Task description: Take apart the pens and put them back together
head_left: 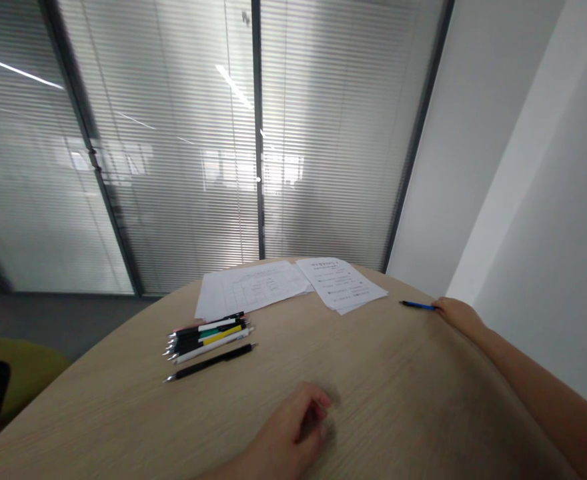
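My right hand [457, 313] reaches far out to the table's right edge and pinches the end of a blue pen [417, 305], which lies flat on the wood. My left hand [298, 427] rests on the round wooden table [383, 387] near the front, fingers curled loosely inward with nothing in them. A row of several pens [208, 335] lies to the left of centre, with one black pen [211, 362] lying apart just in front of the row.
Two stacks of printed paper sheets [253, 288] [341, 283] lie at the table's far edge. Glass partitions with blinds stand behind. A yellow-green chair [18, 373] sits low at the left. A white wall rises at the right.
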Demonstrator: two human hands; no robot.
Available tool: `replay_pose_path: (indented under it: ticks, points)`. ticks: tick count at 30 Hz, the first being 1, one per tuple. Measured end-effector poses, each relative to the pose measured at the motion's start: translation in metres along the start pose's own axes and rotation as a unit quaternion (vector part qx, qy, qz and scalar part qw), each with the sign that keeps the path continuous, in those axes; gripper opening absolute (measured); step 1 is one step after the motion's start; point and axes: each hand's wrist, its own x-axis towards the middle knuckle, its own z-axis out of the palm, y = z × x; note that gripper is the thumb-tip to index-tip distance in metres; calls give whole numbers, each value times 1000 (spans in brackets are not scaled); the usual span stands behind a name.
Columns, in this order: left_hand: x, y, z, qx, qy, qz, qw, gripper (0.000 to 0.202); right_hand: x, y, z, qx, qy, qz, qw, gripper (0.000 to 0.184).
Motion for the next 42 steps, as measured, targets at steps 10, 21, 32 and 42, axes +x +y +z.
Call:
replay_pose_path:
  ticks: [10, 21, 32, 42]
  points:
    - [1, 4, -1, 35, -2, 15, 999, 16, 8, -2, -9, 41, -34, -56, 997, 31]
    - [3, 7, -15, 112, -40, 78, 990, 20, -4, -144, -59, 170, 24, -184, 968, 38]
    - [19, 23, -135, 551, 50, -44, 832, 22, -91, -223, -68, 286, -82, -300, 906, 42]
    - [15, 5, -143, 543, 9, -133, 829, 9, -89, -222, -64, 279, -79, -300, 909, 42]
